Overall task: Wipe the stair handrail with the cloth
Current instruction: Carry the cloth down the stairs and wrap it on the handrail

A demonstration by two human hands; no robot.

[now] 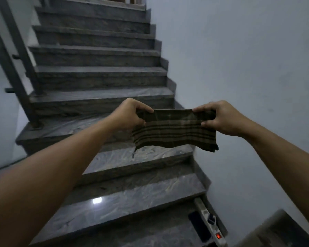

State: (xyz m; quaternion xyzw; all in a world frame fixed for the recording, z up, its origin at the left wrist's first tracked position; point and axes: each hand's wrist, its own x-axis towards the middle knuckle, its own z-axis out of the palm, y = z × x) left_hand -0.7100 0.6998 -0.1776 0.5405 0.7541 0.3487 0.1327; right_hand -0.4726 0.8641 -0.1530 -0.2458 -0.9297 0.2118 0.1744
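I hold a brown striped cloth (pixel 174 130) stretched flat in front of me, over the lower steps. My left hand (pixel 128 114) pinches its left top edge and my right hand (pixel 223 118) pinches its right top edge. The cloth's lower edge hangs loose. The grey stair handrail (pixel 0 50) runs up along the far left, well away from both hands, with its posts (pixel 31 77) fixed on the step ends.
Grey marble stairs (pixel 100 97) climb ahead. A plain wall (pixel 248 59) closes the right side. On the bottom step at the lower right lie a white power strip (pixel 210 222) with a red lit switch and a dark phone (pixel 197 226). A grey box corner (pixel 278 230) shows at the bottom right.
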